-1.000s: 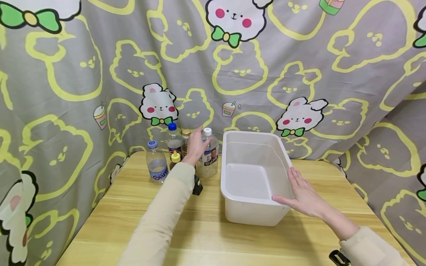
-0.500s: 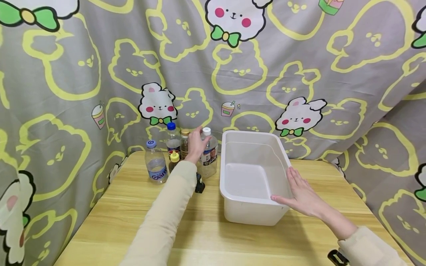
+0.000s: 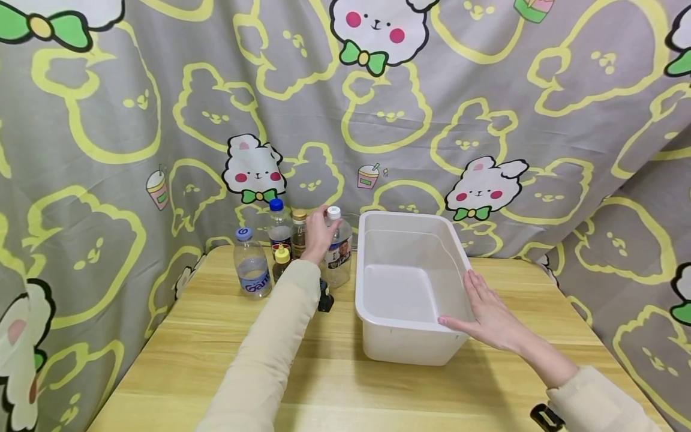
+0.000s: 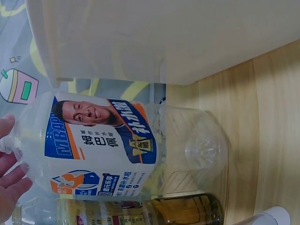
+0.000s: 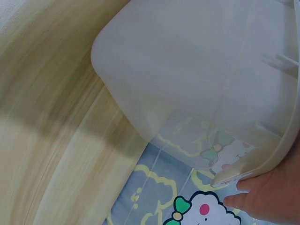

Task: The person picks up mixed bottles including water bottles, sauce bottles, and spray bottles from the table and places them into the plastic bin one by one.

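Note:
At the back of the table, my left hand [image 3: 320, 237] is at the neck of a clear plastic bottle [image 3: 338, 255] with a white cap. In the left wrist view, thumb and fingers sit on either side of the neck of this bottle [image 4: 101, 140], which stands upright and looks empty. My right hand [image 3: 493, 315] rests on the near right corner of a white plastic tub [image 3: 415, 345]. Its fingers lie straight along the side rim, the thumb on the front rim. In the right wrist view, fingertips show just outside the rim of the tub [image 5: 187, 61].
Left of my left hand stand a light-blue-capped bottle [image 3: 252, 273], a blue-capped bottle [image 3: 279, 228], a yellow-capped bottle [image 3: 281, 258] and a gold-capped bottle [image 3: 299, 228]. A grey patterned curtain [image 3: 399, 138] hangs behind the wooden table [image 3: 335, 390].
My left hand has shifted slightly right, its thumb closing in on the white-capped bottle's neck. The right hand and the tub keep their places.

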### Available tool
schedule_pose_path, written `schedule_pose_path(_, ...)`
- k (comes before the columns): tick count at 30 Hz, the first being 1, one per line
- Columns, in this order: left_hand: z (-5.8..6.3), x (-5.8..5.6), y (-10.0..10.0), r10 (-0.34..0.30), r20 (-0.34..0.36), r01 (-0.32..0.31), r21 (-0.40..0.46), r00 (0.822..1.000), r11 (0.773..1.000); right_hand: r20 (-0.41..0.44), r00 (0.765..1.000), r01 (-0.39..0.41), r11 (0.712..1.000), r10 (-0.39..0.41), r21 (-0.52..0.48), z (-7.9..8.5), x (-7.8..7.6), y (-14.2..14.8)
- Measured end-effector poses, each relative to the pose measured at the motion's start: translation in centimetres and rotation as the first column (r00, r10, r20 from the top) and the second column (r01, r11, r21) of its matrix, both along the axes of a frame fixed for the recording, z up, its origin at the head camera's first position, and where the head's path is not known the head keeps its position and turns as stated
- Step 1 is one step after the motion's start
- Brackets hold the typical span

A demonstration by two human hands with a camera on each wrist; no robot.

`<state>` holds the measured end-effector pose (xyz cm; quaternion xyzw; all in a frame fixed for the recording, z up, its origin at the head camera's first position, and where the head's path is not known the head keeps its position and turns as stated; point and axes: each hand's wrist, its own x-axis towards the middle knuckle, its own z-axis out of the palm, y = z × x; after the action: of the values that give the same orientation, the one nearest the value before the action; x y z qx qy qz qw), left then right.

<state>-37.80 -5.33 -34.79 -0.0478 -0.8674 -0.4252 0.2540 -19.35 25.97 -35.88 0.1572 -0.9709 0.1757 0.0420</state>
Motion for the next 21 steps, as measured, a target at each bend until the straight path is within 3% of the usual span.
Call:
schedule_pose_path(13,0.3,0.1,-0.3,-0.018,0.008,0.018,0.061,1.000,0.998,0.010,1.000,0.004,1.000,-0.004,-0.006,-0.1,0.0,0.0)
schedule_pose_path(21,1.6,0.3,-0.3,-0.031,-0.041,0.033,0.054,0.999,0.998,0.006,1.000,0.003,1.000,-0.003,-0.012,0.1,0.0,0.0)
